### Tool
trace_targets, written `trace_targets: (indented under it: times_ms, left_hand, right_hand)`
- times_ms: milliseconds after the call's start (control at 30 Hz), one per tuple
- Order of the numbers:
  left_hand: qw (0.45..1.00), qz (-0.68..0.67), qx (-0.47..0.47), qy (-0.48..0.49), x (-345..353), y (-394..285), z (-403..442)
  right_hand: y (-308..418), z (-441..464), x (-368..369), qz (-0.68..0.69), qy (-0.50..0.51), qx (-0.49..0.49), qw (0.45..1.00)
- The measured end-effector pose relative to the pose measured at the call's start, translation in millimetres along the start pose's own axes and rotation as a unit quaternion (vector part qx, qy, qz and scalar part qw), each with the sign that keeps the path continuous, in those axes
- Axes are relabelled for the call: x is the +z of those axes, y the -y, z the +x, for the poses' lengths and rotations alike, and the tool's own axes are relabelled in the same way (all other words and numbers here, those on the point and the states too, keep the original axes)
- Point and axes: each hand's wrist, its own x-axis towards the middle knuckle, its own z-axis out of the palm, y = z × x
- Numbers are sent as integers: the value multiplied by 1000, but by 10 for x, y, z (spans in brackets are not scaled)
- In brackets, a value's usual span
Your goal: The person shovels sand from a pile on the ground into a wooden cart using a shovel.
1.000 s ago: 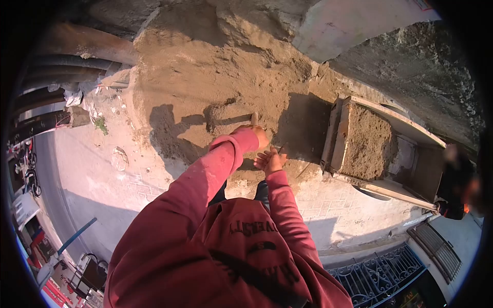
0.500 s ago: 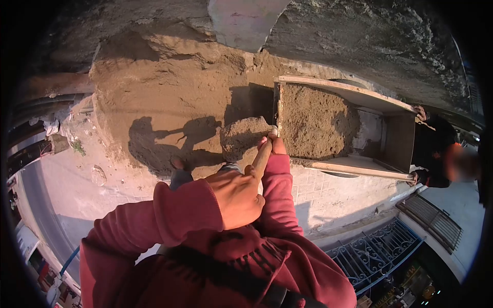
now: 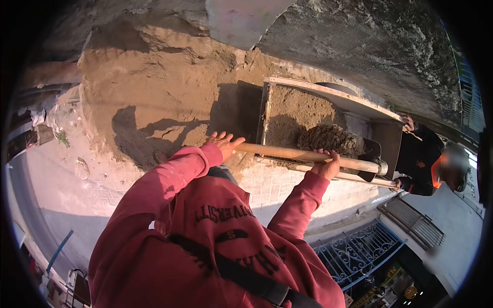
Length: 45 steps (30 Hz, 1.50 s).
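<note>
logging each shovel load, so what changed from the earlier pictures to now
The shovel swung rightward in view, carrying its sand load from just outside the cart to over it. The right hand on the handle and the left hand, open-fingered at its end, are now farther apart. Cart and sand pile stayed put.

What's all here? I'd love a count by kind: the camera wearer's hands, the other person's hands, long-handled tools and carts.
Wearer's hands: 2 (left hand, right hand)
Other person's hands: 2 (upper hand, lower hand in the picture)
Long-handled tool: 1
Cart: 1
Total: 6
</note>
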Motion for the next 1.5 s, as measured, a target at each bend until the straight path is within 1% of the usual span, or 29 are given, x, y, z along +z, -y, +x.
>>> trace_targets:
  times_ms: [33, 167, 233, 267, 300, 333, 433, 500, 567, 600, 700, 733, 767, 800, 833, 867, 900, 933, 967, 1000, 1033, 1100, 1167, 1300, 1333, 1400, 1433, 1467, 1500]
  left_hand:
    - [998, 1, -10, -68, 174, -87, 282]
    - [944, -157, 163, -242, -255, -825, 784]
    - [925, -204, 236, -217, -669, -1104, 741]
    - [947, -146, 219, -184, -687, -1195, 776]
    - [948, -121, 218, -197, -865, -1171, 638]
    - [943, -141, 213, -213, -912, -1107, 628]
    - [948, -135, 204, -205, -1068, -519, 541]
    - [954, -147, 167, -202, -1056, 150, 490]
    - [957, -171, 120, -204, -761, 998, 501]
    - [953, -180, 108, -218, -502, 1486, 573]
    - [965, -172, -53, -190, 219, 3210, 265]
    - [974, -158, -108, -125, 362, 3844, 8]
    - [973, -142, -177, -48, 516, 4449, -294]
    - [961, -137, -231, -66, 938, 5037, -633]
    - [944, -143, -296, -14, 1166, 5484, -990]
    - [933, -131, -333, 49, 1471, 5882, -1244]
    - [930, -109, -345, 59, 1634, 5992, -1450]
    - [928, -84, -356, 67, 1697, 6000, -1593]
    - [932, -78, -350, 59, 1627, 5961, -1570]
    - [944, -57, -319, 68, 1481, 5837, -1484]
    - [953, -46, -287, 86, 1412, 5569, -1413]
    - [951, -122, -267, 100, 614, 4978, -1259]
    - [941, -200, -261, 77, 36, 4502, -1012]
    - [943, -184, -271, 63, -514, 3753, -838]
    - [944, -167, -277, 63, -632, 3541, -894]
    - [950, -127, -280, 60, -870, 3071, -1017]
    - [952, -112, -276, 65, -962, 2833, -1080]
    - [955, -108, -268, 72, -1075, 2603, -1123]
    - [957, -107, -260, 74, -1188, 2378, -1140]
  right_hand:
    - [160, -201, 193, -40, -18, -96, 994]
    - [1068, -569, 553, -19, 67, -300, 951]
    - [1463, -762, 710, -33, 100, -354, 929]
    - [1603, -765, 733, -43, 123, -371, 920]
    - [1815, -578, 625, -38, 221, -301, 927]
    - [1810, -680, 793, -35, 190, -301, 934]
    - [1353, -751, 1201, -43, 220, -318, 921]
    - [716, -669, 1464, -22, 229, -299, 926]
    - [-299, -636, 1804, -21, 131, -306, 943]
    - [-904, -586, 1899, -13, 127, -267, 955]
    - [-3330, -768, 2265, -18, 46, -187, 981]
    - [-4351, -834, 2258, -24, 89, -127, 988]
    - [-5378, -995, 2208, -169, 115, -63, 977]
    - [-6243, -1530, 2102, -264, 163, 173, 935]
    - [-7059, -1962, 1811, -304, 312, 389, 812]
    - [-7241, -2851, 1810, -446, 345, 402, 721]
    - [-7357, -3410, 1696, -504, 414, 372, 661]
    - [-7510, -3731, 1450, -450, 460, 384, 662]
    - [-7219, -4096, 1409, -403, 454, 419, 675]
    - [-7255, -4189, 1202, -346, 396, 385, 759]
    - [-6909, -4158, 1238, -339, 342, 411, 774]
    - [-6366, -3779, 1269, -288, 231, 488, 791]
    - [-6128, -3195, 1262, -290, 195, 480, 805]
    - [-6006, -2417, 1410, -281, 164, 491, 808]
    - [-6159, -2261, 1333, -273, 397, 396, 782]
    - [-6023, -2192, 1561, -219, 610, 280, 708]
    - [-5555, -2353, 1831, -205, 405, 472, 755]
    - [-5226, -2375, 2013, -182, 172, 625, 740]
    - [-5349, -2130, 1942, -174, 177, 629, 737]
